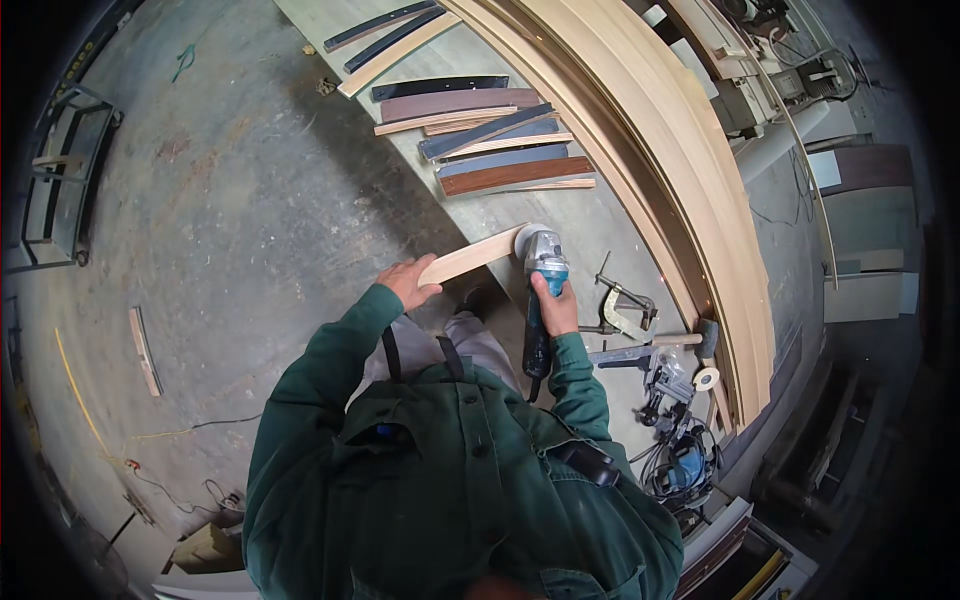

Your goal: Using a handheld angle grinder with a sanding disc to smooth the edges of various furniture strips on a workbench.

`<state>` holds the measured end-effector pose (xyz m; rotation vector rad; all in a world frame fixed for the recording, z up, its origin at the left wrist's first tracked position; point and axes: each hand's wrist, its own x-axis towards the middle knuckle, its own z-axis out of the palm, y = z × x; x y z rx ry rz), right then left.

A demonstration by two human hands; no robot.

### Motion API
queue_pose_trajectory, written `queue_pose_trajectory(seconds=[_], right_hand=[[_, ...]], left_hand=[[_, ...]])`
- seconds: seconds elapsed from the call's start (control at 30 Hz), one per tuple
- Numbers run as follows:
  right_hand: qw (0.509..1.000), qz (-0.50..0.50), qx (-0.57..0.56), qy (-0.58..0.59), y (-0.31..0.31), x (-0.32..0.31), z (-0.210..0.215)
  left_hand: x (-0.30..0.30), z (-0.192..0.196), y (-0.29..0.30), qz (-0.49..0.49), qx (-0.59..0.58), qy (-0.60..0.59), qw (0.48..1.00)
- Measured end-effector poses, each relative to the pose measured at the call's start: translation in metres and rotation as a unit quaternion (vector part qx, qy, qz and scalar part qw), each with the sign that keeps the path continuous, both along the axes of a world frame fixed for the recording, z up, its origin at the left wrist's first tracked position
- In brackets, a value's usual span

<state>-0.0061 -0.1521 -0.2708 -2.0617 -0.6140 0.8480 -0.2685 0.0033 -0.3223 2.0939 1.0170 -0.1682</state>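
My left hand (408,281) grips the near end of a pale wooden strip (470,258), which slants up to the right over the edge of the workbench (600,235). In my right hand (556,303) is a teal and black angle grinder (545,262), its fingers wrapped round the body behind the silver head. The grinder's round disc (524,238) meets the strip's far end; whether it presses on the wood or just overlaps it in view, I cannot tell. A black cord end hangs below the tool.
Several dark, brown and pale strips (515,176) lie farther up the bench. Long curved wooden panels (690,180) run along its right side. A clamp (628,308), a hammer (706,342) and a blue power tool (686,465) lie right of me. A cart (70,180) stands far left on the concrete floor.
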Motion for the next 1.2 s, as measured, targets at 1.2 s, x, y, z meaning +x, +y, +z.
queue_pose_trajectory(seconds=[1.2], right_hand=[[0.997, 0.022, -0.069, -0.021, -0.002, 0.011, -0.025]], left_hand=[[0.0, 0.001, -0.006, 0.006, -0.01, 0.009, 1.0]])
